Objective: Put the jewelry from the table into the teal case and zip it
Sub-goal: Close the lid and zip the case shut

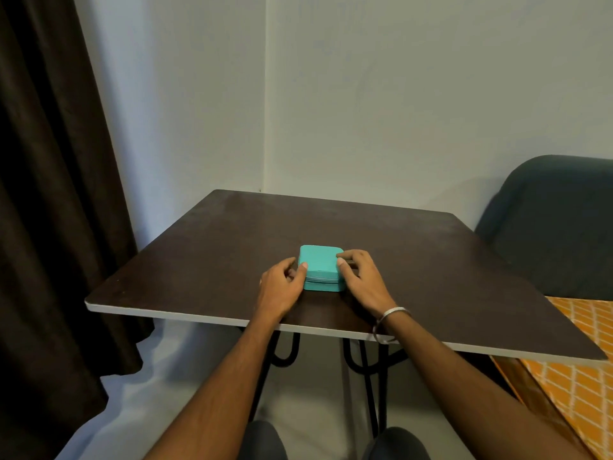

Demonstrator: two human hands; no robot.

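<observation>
Teal case (321, 267) lay closed on the dark table (431, 260), near its front edge and roughly central, with the zip line running along its near side. Both hands were observed against the case. The left hand (282, 287) was at the case's left side, fingers curled, thumb tip pressed on the near-left corner of the lid; it held the case from that side. The right hand (361, 280) was at the case's right side, thumb on the right edge of the lid, fingers bent down beside it; whether those fingers pinched a zip pull could not be determined. A metal bangle (391, 318) sat on the right wrist. No loose jewelry was seen on the tabletop.

The table stood on black hairpin legs (285, 353) and carried a pale edge strip. Behind it rose plain grey walls meeting in a corner. A dark brown curtain (49, 194) hung at the left. A dark blue-grey chair (557, 220) stood just beyond the table's right side, and an orange patterned cloth (583, 376) lay below it at the right.
</observation>
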